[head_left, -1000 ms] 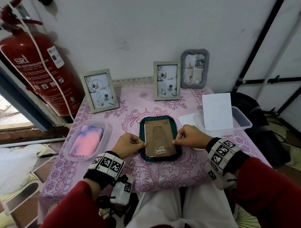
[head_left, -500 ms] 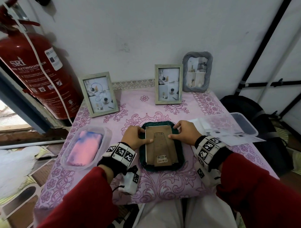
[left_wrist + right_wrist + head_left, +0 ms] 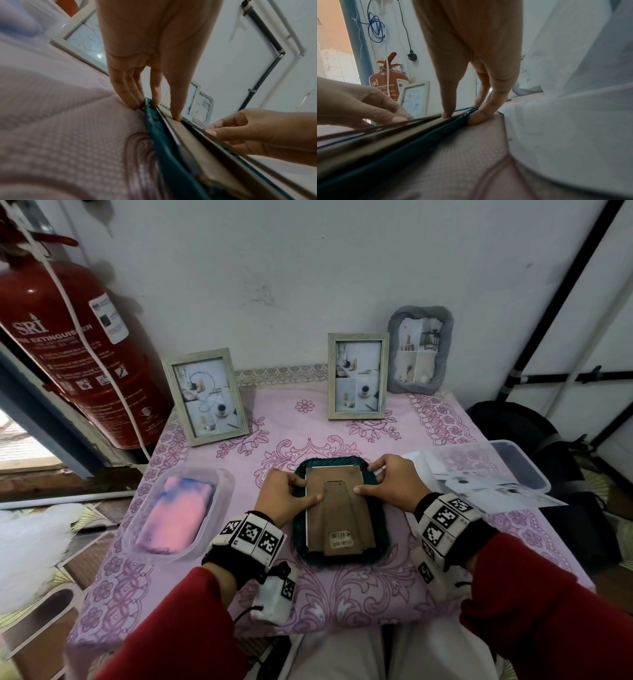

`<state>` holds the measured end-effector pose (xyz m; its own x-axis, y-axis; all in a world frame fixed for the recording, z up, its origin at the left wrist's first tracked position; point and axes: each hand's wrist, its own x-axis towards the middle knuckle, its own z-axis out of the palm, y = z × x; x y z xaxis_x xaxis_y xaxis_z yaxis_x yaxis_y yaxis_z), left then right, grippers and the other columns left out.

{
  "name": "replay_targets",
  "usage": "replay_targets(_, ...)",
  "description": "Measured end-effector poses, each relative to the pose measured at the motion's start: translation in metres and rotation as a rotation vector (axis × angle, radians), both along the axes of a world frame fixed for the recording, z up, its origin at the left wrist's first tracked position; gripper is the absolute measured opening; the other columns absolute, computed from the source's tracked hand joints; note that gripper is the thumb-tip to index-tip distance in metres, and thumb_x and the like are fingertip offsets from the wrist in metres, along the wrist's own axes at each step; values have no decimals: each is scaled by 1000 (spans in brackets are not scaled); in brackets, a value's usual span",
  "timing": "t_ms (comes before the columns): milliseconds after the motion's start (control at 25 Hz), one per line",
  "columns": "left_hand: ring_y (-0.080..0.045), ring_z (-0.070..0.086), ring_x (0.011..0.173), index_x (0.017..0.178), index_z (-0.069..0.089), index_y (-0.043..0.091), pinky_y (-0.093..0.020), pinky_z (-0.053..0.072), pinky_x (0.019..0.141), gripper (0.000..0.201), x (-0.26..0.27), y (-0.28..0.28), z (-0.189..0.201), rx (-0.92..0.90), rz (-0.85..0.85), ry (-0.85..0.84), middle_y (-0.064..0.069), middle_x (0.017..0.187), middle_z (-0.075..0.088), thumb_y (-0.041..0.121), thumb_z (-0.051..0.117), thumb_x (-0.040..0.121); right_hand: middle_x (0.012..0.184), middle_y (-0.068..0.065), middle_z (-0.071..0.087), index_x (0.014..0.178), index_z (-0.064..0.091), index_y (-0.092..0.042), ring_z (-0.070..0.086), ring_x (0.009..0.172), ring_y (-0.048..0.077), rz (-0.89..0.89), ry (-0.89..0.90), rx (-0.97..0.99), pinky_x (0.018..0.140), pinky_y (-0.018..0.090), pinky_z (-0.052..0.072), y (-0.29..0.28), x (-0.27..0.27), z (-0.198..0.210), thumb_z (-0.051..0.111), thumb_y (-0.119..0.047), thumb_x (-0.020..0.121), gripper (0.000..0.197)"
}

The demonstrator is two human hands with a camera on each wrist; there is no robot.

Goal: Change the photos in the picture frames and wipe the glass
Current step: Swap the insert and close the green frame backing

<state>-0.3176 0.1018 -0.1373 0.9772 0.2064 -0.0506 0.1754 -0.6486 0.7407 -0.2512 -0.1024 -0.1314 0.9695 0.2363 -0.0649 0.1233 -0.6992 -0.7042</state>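
A dark green picture frame point(image 3: 380, 529) lies face down on the pink tablecloth, its brown backing board point(image 3: 337, 518) with a folded stand facing up. My left hand point(image 3: 303, 491) holds the frame's left side near the far end, thumb on the backing and fingertips at the outer rim. My right hand point(image 3: 371, 481) holds the right side the same way. The left wrist view shows my left hand point(image 3: 159, 109) with its thumb on the board edge. In the right wrist view my right hand point(image 3: 462, 116) pinches the green rim point(image 3: 436, 132).
A clear tub with a pink and blue cloth point(image 3: 178, 511) sits at the left. Loose photo prints point(image 3: 479, 477) lie over a clear container at the right. Three framed photos point(image 3: 205, 397) point(image 3: 358, 376) point(image 3: 419, 350) stand at the back. A red fire extinguisher point(image 3: 75, 344) hangs left.
Both hands slid from the frame's middle towards its far end. The white sheet that stood upright in the right container now lies flat over it.
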Motion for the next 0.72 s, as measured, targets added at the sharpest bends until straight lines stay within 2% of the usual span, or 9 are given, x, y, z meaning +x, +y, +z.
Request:
replay_targets(80, -6, 53, 60, 82, 66, 3, -4, 39, 48, 24, -2, -2, 0, -59, 55, 13, 3, 64, 58, 19, 80, 71, 87, 2, 52, 102, 60, -1, 49, 85, 13, 2, -14, -3, 66, 20, 34, 0, -1, 0, 84, -24, 66, 49)
replay_targets(160, -6, 53, 58, 75, 63, 4, -4, 40, 48, 22, -3, -3, 1, -96, 80, 15, 4, 61, 56, 17, 80, 71, 88, 2, 53, 102, 62, -2, 49, 85, 13, 4, -10, 3, 71, 19, 35, -1, -2, 1, 83, -25, 67, 47)
replay_targets(280, -11, 55, 63, 71, 63, 5, -8, 42, 53, 21, -5, -5, 2, -93, 85, 16, 3, 62, 56, 18, 80, 71, 87, 0, 53, 103, 63, -3, 50, 85, 11, 19, 4, -2, 71, 18, 35, 0, -3, 2, 83, -25, 68, 46)
replay_targets(360, -9, 55, 64, 75, 65, 4, -6, 41, 51, 22, -4, -3, 3, -76, 86, 25, 4, 64, 57, 20, 80, 71, 88, 1, 53, 104, 61, -3, 50, 86, 12, 14, 12, 14, 64, 20, 36, 0, -3, 2, 83, -24, 67, 48)
replay_targets(440, -8, 55, 70, 88, 66, 4, -9, 43, 60, 31, -3, -1, 5, -30, 88, 32, 2, 77, 60, 25, 80, 71, 89, 3, 53, 106, 57, -3, 50, 87, 14, 8, 11, 27, 58, 16, 35, 1, -4, 2, 83, -23, 66, 51)
replay_targets(520, -16, 57, 87, 105, 61, 5, -22, 47, 76, 47, -1, 0, 6, 8, 97, 43, -3, 95, 60, 29, 80, 70, 89, 3, 52, 108, 56, -2, 48, 88, 14, 9, -2, 18, 58, 20, 33, 2, -3, -1, 83, -22, 67, 53)
replay_targets(600, -23, 58, 98, 114, 57, 5, -31, 48, 88, 57, 0, 0, 5, 23, 102, 54, -8, 106, 61, 29, 81, 69, 90, 3, 51, 109, 56, -2, 47, 87, 13, 7, -14, 16, 60, 20, 31, 3, -4, -3, 82, -22, 68, 52)
replay_targets(720, -26, 58, 101, 119, 55, 4, -36, 48, 91, 62, 1, -1, 2, 9, 110, 45, -13, 110, 61, 27, 82, 68, 90, 3, 50, 111, 55, -1, 47, 85, 15, 6, -34, 35, 71, 21, 34, 3, -5, -8, 81, -21, 70, 52)
